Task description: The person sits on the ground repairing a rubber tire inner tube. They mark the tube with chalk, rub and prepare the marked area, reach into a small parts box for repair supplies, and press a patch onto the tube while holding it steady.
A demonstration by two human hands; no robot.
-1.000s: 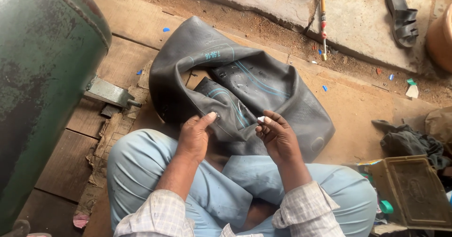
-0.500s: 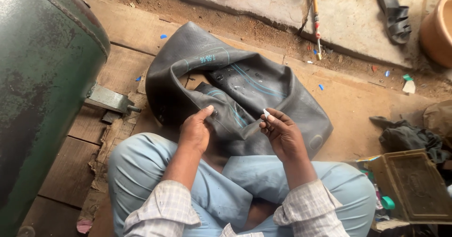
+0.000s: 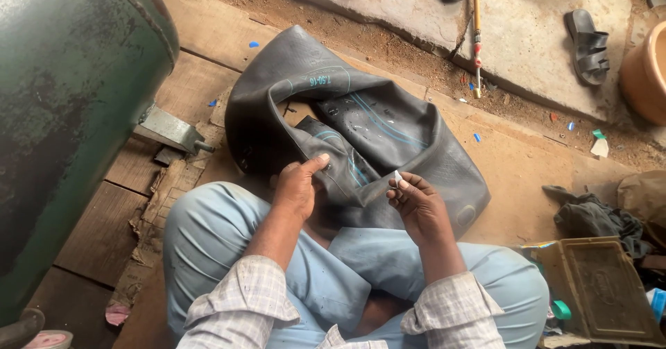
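The person sits cross-legged on a floor of wooden planks (image 3: 104, 231), in light blue trousers and a checked shirt, and a large black rubber inner tube (image 3: 361, 134) lies folded and deflated on the ground just in front of the knees, its near edge reaching over the lap; thin blue lines run over its surface. The left hand (image 3: 298, 186) rests on the near fold of the tube, fingers curled and the thumb stretched out along the rubber — it presses or grips the fold lightly, not closed tight. The right hand (image 3: 416, 203) is held just above the tube's near edge; its fingertips are pinched together on a small white piece (image 3: 397, 177), what kind of thing it is I cannot tell. The two hands are near each other, with a ridge of the tube between them. At the left stands a big green metal tank (image 3: 62, 113) on a grey bracket (image 3: 170, 130); at the right, beside the knee, lies a flat dark green metal box (image 3: 603, 286), and behind it a heap of dark cloth (image 3: 590, 217). Farther away is a stone slab (image 3: 527, 37) with a black sandal (image 3: 588, 47) on it, a thin stick (image 3: 476, 30) lying across its edge, and an orange clay pot (image 3: 645, 71) at the right border — small blue scraps are scattered over the ground.
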